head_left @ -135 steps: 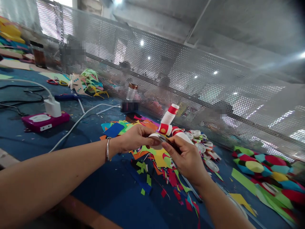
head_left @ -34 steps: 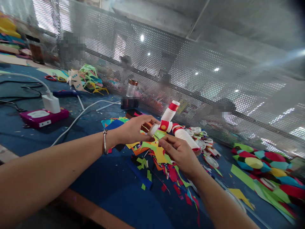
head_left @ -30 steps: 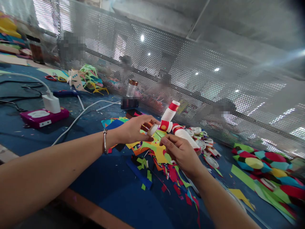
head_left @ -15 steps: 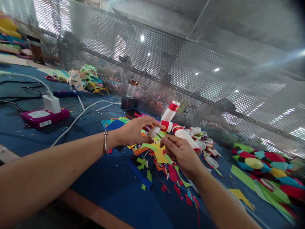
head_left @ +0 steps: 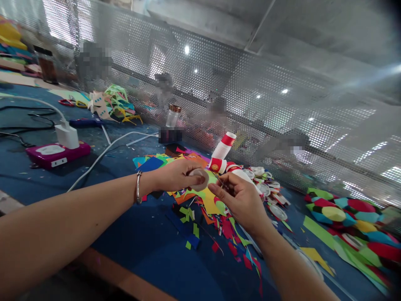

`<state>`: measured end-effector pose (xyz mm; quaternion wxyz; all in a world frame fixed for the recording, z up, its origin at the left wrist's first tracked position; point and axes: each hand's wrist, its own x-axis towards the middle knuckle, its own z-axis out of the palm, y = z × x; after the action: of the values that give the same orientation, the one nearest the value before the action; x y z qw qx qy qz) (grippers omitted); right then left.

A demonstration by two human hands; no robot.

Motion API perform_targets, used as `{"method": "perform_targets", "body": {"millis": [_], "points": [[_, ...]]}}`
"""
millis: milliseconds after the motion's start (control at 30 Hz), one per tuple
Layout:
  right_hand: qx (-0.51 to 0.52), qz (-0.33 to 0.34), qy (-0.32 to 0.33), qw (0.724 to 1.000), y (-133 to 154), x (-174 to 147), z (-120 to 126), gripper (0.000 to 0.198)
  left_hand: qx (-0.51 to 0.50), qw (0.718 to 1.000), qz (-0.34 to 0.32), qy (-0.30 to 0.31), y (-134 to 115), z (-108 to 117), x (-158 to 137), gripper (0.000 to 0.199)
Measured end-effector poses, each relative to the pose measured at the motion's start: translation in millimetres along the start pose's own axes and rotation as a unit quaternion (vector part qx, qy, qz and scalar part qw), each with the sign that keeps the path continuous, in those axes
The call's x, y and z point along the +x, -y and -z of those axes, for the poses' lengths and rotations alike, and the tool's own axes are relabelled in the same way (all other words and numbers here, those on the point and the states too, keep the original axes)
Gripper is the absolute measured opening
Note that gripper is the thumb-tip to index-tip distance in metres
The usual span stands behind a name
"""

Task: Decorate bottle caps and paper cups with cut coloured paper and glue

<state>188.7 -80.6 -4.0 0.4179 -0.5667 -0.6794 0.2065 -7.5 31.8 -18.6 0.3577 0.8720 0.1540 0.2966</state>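
My left hand (head_left: 180, 175) pinches a round whitish disc (head_left: 203, 179) with a raised rim, like the base of a paper cup, its thumb lying across the face. Close by on the right, my right hand (head_left: 239, 194) is closed around a thin dark metal tool (head_left: 219, 179); most of it is hidden by the fingers, so its kind is unclear. The tool's visible end points toward the disc, with a small gap between them. Under both hands lies a heap of coloured paper scraps (head_left: 209, 202).
Red and white paper cups (head_left: 224, 146) lie stacked behind my hands. Similar discs (head_left: 277, 212) are piled to the right, near colourful patchwork pieces (head_left: 341, 213). A purple power strip (head_left: 75, 154) with a white plug and cable sits left. A perforated metal screen (head_left: 200, 79) borders the table.
The disc has turned in my left hand so its flat face shows toward me. My right hand has drawn the metal tool slightly away, and its tip has swung upward.
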Motion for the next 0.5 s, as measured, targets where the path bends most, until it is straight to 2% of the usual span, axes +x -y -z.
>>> {"method": "perform_targets", "body": {"millis": [100,200,500], "points": [[-0.003,0.021,0.001,1.000,-0.5,-1.2,-4.8,0.021,-0.058,0.997,0.035,0.045,-0.2,-5.4,-0.8,0.015],[0.018,0.011,0.024,0.999,-0.4,-0.8,-7.7,0.018,-0.110,0.988,0.063,0.082,-2.1,-9.1,-2.2,0.015],[0.098,-0.034,0.057,0.993,1.1,2.9,-5.9,0.023,-0.071,0.989,0.074,0.108,-7.3,-6.2,-2.6,0.025]]}}
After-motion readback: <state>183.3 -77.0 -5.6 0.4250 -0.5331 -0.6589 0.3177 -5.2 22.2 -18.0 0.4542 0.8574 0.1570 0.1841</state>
